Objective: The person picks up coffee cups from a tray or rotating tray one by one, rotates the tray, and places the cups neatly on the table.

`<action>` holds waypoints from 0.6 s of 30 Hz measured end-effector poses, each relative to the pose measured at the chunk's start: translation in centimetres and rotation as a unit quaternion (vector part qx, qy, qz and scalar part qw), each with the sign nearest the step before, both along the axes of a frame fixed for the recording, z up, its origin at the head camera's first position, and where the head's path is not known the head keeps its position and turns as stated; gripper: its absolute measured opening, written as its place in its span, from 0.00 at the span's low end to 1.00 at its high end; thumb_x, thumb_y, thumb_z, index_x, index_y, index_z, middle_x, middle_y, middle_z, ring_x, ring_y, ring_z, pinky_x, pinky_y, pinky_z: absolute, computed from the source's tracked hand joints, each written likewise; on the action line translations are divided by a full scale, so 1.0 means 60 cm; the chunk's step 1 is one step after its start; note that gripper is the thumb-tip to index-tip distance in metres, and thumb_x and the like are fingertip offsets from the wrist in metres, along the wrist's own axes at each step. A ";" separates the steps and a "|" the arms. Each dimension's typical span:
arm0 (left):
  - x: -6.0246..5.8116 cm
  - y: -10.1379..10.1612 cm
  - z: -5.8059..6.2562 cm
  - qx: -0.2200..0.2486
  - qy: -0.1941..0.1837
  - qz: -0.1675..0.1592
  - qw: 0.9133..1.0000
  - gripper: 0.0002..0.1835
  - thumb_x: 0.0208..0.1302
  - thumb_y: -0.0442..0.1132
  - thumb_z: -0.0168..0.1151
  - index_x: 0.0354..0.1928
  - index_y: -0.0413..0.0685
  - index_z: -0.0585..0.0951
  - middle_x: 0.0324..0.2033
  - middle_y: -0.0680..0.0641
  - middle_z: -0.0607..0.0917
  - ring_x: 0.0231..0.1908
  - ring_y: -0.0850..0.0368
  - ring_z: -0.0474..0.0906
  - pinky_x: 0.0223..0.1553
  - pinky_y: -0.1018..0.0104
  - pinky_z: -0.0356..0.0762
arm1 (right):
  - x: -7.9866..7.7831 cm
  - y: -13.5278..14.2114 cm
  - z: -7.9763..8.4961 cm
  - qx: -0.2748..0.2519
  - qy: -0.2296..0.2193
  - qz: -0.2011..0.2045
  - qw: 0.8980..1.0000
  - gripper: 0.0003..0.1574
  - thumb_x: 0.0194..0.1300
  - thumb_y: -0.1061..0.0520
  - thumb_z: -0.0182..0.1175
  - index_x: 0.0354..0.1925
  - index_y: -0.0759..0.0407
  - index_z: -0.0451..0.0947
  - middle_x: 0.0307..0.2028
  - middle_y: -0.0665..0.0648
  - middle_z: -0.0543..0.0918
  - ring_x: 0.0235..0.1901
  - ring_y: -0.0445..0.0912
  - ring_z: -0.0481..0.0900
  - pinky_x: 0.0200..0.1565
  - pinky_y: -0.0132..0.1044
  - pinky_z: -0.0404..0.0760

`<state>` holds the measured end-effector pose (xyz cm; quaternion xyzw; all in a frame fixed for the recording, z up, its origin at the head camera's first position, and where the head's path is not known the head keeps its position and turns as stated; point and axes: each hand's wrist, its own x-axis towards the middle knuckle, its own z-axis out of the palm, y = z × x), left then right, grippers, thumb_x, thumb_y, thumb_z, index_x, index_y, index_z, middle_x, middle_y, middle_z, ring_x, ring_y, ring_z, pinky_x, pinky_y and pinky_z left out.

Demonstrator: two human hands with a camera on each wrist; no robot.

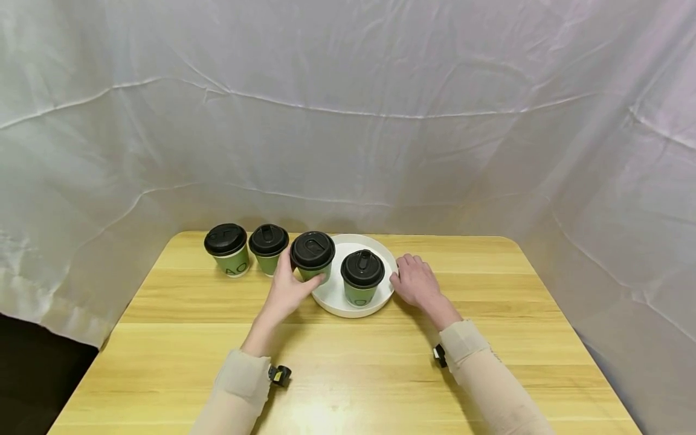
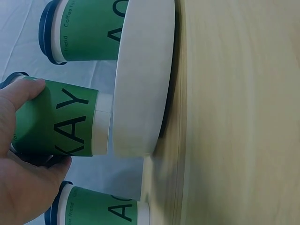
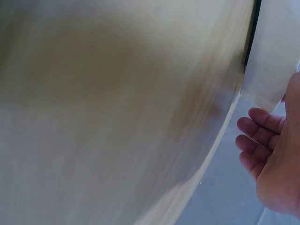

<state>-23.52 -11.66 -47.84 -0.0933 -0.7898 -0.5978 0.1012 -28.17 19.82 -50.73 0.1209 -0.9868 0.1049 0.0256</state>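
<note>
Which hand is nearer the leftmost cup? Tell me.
Left. The left hand grips another cup right of the leftmost cup; the right hand is farther off, at the right rim of the white tray.

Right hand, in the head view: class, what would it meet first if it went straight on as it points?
The right hand would probably meet the rim of the white tray first; whether they touch now is unclear.

Two forearms (image 1: 235,386) reach forward; the left hand (image 1: 287,291) curves in a grip; the right hand (image 1: 418,281) has bent fingers (image 3: 255,133), its hold hard to judge.
</note>
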 end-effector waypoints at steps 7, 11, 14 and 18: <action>0.010 -0.012 -0.001 0.005 0.006 0.004 1.000 0.52 0.56 0.31 0.78 0.77 0.38 0.57 0.70 0.37 0.66 0.71 0.41 0.66 0.75 0.46 0.62 | 0.002 0.000 0.002 -0.003 -0.001 -0.002 1.000 0.27 0.74 0.50 0.48 0.60 0.68 0.74 0.57 0.66 0.77 0.58 0.61 0.72 0.61 0.57 0.73; 0.017 -0.020 -0.001 0.013 0.013 0.003 1.000 0.51 0.55 0.30 0.77 0.77 0.37 0.57 0.70 0.36 0.67 0.71 0.41 0.66 0.75 0.47 0.62 | 0.002 -0.001 0.002 -0.006 0.001 -0.001 1.000 0.27 0.74 0.50 0.49 0.60 0.69 0.74 0.58 0.67 0.77 0.58 0.61 0.73 0.61 0.57 0.73; 0.022 -0.027 -0.001 0.010 0.012 0.009 1.000 0.51 0.55 0.30 0.78 0.77 0.38 0.58 0.70 0.37 0.67 0.72 0.41 0.65 0.75 0.47 0.61 | 0.002 -0.001 0.002 -0.006 0.000 -0.002 1.000 0.28 0.74 0.50 0.49 0.61 0.69 0.73 0.58 0.67 0.77 0.58 0.62 0.72 0.61 0.58 0.73; 0.027 -0.039 -0.004 0.005 0.005 0.017 1.000 0.51 0.56 0.31 0.78 0.77 0.39 0.58 0.71 0.37 0.66 0.73 0.41 0.64 0.76 0.46 0.60 | 0.002 -0.001 0.002 -0.004 -0.005 -0.005 1.000 0.28 0.75 0.49 0.48 0.62 0.68 0.73 0.59 0.66 0.77 0.59 0.61 0.72 0.62 0.57 0.73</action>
